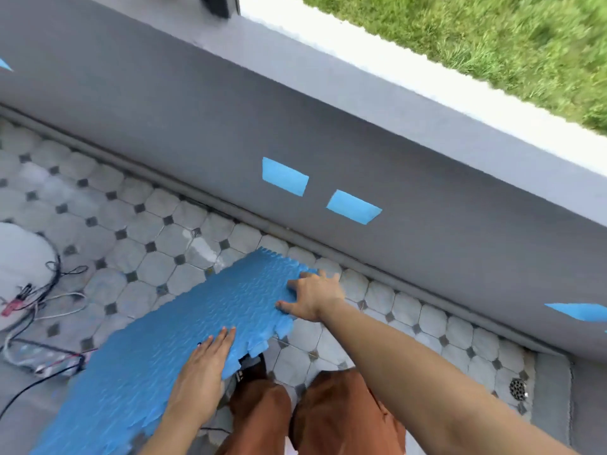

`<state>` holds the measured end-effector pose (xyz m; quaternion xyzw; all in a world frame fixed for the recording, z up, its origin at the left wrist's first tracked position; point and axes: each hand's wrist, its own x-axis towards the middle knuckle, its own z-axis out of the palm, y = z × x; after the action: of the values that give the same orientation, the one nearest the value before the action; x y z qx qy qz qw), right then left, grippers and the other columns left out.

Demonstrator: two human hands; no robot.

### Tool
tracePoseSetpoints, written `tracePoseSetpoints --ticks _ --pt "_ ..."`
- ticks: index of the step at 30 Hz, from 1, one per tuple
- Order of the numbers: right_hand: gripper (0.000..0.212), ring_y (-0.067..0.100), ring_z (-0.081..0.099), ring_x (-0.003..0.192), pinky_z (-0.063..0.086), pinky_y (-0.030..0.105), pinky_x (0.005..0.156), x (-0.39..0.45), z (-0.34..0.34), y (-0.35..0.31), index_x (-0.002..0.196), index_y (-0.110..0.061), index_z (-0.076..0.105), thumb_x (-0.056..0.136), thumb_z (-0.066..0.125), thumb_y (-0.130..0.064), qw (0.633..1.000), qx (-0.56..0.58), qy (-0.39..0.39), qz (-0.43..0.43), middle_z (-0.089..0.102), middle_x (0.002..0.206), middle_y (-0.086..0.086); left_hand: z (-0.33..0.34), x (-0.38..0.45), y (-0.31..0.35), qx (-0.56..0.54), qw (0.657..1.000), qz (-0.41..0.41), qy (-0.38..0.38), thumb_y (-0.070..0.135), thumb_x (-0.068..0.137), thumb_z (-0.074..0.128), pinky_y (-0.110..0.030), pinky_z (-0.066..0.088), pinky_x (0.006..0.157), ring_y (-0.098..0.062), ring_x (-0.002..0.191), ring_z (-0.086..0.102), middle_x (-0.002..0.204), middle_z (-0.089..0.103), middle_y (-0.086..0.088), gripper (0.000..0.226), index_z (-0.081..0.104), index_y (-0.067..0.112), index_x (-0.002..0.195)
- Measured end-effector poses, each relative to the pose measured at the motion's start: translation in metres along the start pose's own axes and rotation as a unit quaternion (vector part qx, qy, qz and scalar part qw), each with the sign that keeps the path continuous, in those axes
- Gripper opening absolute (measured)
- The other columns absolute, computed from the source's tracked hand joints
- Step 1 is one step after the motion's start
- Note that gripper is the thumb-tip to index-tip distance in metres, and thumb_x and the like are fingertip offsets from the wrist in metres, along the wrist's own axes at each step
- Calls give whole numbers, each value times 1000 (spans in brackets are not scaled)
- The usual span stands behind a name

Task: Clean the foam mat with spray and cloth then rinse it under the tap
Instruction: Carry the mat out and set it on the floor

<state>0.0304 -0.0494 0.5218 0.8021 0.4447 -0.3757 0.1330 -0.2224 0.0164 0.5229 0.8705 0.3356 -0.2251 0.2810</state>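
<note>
A long blue foam mat (170, 339) with toothed puzzle edges is held up off the tiled floor, running from lower left to the middle of the view. My right hand (312, 297) grips its far right edge, thumb on top and fingers wrapped around the edge. My left hand (203, 372) holds the mat's near edge, fingers flat on the textured top. No spray bottle, cloth or tap is in view.
A grey low wall (328, 133) with blue tape patches runs diagonally behind the mat, grass beyond it. Tangled cables and clips (42, 323) lie at the left by a white object. A floor drain (518, 389) sits at the right. My legs and a shoe are below the mat.
</note>
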Motion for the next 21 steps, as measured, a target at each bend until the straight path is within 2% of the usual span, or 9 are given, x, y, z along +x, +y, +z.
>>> tracePoseSetpoints --ticks 2,5,9,12,14,17,19,21 --pt "67 34 43 123 34 51 87 39 7 -10 129 -31 55 82 35 -74 998 -50 -6 -29 54 129 4 25 15 -14 -33 999 -35 15 -10 81 42 -27 10 119 -15 147 14 160 11 5 87 5 22 153" --pt "68 33 38 129 33 52 92 96 26 -14 139 -34 47 84 35 -72 993 -106 -12 -54 44 145 2 78 48 -30 -76 994 -71 29 -9 80 50 -31 17 117 -19 144 27 158 24 1 86 14 21 152" --pt "64 31 30 135 31 52 96 157 42 16 143 -35 41 88 37 -68 981 -163 16 -109 27 158 1 143 94 -2 -133 984 -106 48 -16 59 68 -43 36 108 -30 133 45 148 42 -9 96 37 10 145" --pt "65 30 28 135 31 53 96 201 61 42 144 -36 40 88 36 -70 973 -188 30 -132 23 160 0 172 138 12 -120 982 -125 72 -15 52 72 -48 43 102 -34 129 49 145 47 -11 96 43 8 142" --pt "65 30 26 137 32 54 98 234 78 53 143 -36 40 88 35 -71 972 -189 32 -136 25 159 -2 192 169 7 -95 982 -137 88 -16 59 63 -50 43 103 -36 131 46 147 44 -12 90 42 9 143" --pt "67 29 24 140 32 53 100 281 101 66 145 -35 37 88 35 -71 973 -175 54 -143 25 159 -3 213 213 -12 -66 982 -146 98 -11 73 38 -52 40 104 -39 134 40 151 38 -12 76 38 11 145" --pt "69 29 22 141 31 53 102 312 116 73 148 -35 33 90 36 -70 973 -165 70 -148 23 160 -2 233 244 -29 -57 984 -145 90 -12 77 42 -50 31 110 -40 141 27 157 24 -12 79 26 14 151" --pt "70 31 21 141 29 54 104 341 135 77 150 -34 32 90 38 -70 973 -152 74 -155 20 161 -1 256 271 -47 -51 985 -151 73 -12 80 50 -47 18 116 -39 146 8 161 4 -10 92 5 21 153"
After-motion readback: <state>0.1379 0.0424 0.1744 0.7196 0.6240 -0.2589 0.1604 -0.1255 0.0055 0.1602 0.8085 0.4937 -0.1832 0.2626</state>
